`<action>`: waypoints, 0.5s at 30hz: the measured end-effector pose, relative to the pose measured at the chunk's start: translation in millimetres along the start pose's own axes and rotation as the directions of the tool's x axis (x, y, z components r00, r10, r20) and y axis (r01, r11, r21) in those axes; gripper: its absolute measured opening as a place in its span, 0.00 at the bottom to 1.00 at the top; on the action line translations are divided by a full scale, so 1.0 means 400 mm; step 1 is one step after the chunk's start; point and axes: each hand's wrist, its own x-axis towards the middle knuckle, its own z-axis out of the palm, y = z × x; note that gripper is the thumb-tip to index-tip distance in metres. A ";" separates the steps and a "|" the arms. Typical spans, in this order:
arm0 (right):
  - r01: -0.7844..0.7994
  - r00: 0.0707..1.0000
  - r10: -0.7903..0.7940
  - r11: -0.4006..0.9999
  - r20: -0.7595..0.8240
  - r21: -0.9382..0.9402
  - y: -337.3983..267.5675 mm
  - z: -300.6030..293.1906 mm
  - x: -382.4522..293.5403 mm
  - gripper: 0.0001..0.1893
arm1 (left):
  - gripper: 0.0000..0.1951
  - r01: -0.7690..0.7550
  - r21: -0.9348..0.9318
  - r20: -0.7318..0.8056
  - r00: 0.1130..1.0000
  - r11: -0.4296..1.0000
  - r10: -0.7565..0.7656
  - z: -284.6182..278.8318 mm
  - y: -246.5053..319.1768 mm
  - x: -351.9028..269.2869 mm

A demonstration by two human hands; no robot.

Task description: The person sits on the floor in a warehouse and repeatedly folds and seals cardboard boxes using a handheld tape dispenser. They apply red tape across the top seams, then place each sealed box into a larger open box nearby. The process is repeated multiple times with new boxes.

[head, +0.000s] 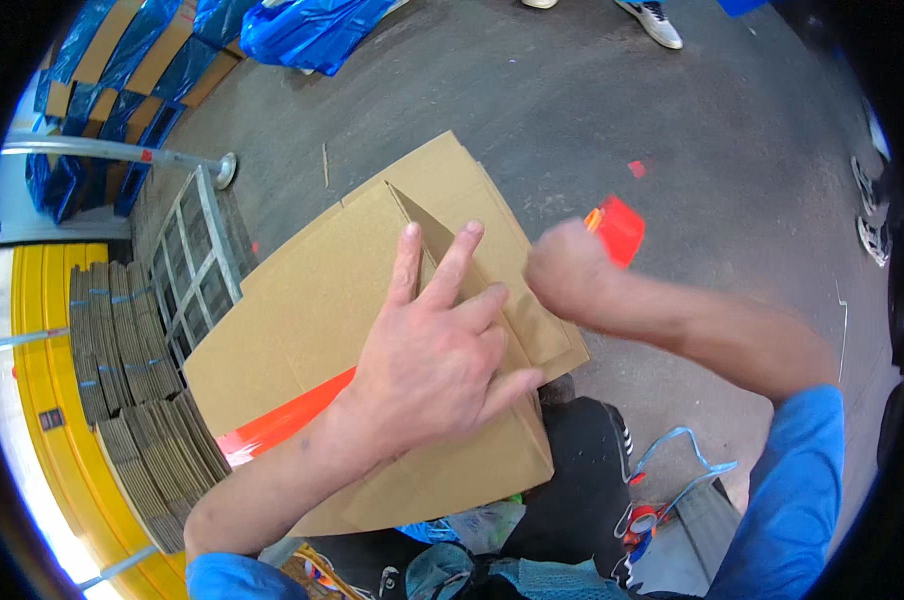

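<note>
A brown cardboard box [309, 300] lies before me across my lap, a strip of shiny red tape [290, 412] on its near left face. My left hand [444, 352] is spread over the box by its folded edge and holds nothing; it hides part of the tape. Off the right side of the box, my right hand [572, 270] is clenched around a red tape dispenser [621, 229]. Motion blurs that hand, and most of the dispenser's grip is hidden behind it. An orange part [593, 219] of the dispenser shows beside the knuckles.
Bundled flat cardboard [125, 337] stands at the left by a yellow panel [54, 405] and a metal cage trolley [196, 247]. Blue-wrapped cartons [133, 60] are stacked at the upper left. Another person's shoe [654, 26] is ahead. A tape roll [641, 519] lies at lower right.
</note>
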 end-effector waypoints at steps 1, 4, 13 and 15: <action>-0.162 0.979 0.161 0.987 0.122 -0.002 -0.003 0.037 -0.005 0.09 | 0.21 0.022 0.009 0.119 0.993 1.000 -0.022 -0.012 0.000 0.004; -0.524 0.852 0.517 0.838 0.087 0.155 0.047 0.281 -0.073 0.11 | 0.25 0.062 0.038 0.129 0.989 0.997 -0.067 -0.027 0.001 0.021; -0.932 0.261 0.773 0.046 0.578 0.359 -0.146 0.674 -0.306 0.23 | 0.25 0.550 -0.512 -0.339 0.576 0.659 -0.744 -0.003 -0.117 -0.332; -0.768 0.394 0.815 0.038 0.424 0.639 -0.107 0.520 -0.240 0.31 | 0.24 0.666 -0.630 -0.309 0.257 0.400 -0.916 0.033 -0.143 -0.553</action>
